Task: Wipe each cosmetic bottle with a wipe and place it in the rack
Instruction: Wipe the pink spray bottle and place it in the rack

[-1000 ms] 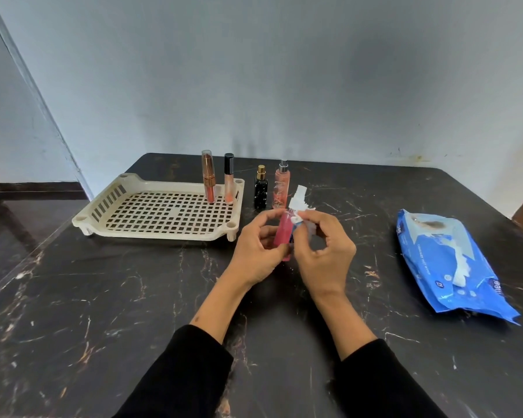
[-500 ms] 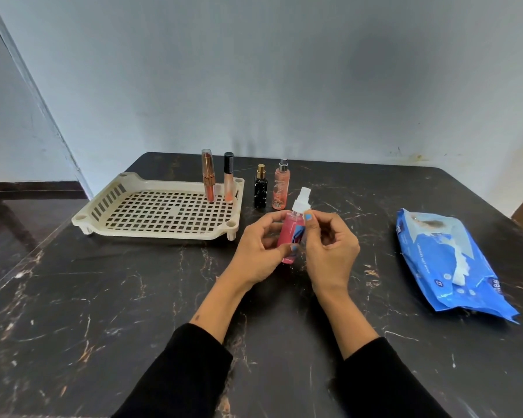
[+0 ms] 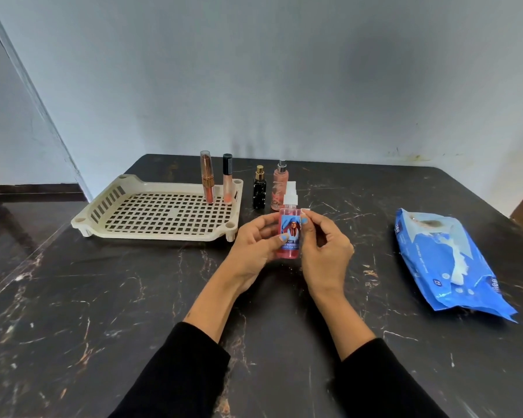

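Above the table's middle I hold a pink spray bottle (image 3: pixel 290 236) with a white pump and blue label upright. My left hand (image 3: pixel 252 245) grips its left side, thumb on the label. My right hand (image 3: pixel 326 251) curls against its right side with the thumb on the label. Only a white scrap of the wipe (image 3: pixel 305 209) shows at its fingertips. The cream rack (image 3: pixel 151 236) lies to the left. A lipstick (image 3: pixel 207 176) and a lip gloss tube (image 3: pixel 227 179) stand in its far right corner.
A black bottle (image 3: pixel 259 193) and a peach spray bottle (image 3: pixel 280 185) stand on the dark marble table (image 3: pixel 103 312), just right of the rack and behind my hands. A blue pack of wipes (image 3: pixel 447 260) lies at the right. A wall rises behind the table.
The white wipe that stood out over the bottle's pump a second ago is now almost hidden in my right hand. The bottle has turned so its blue label faces me.
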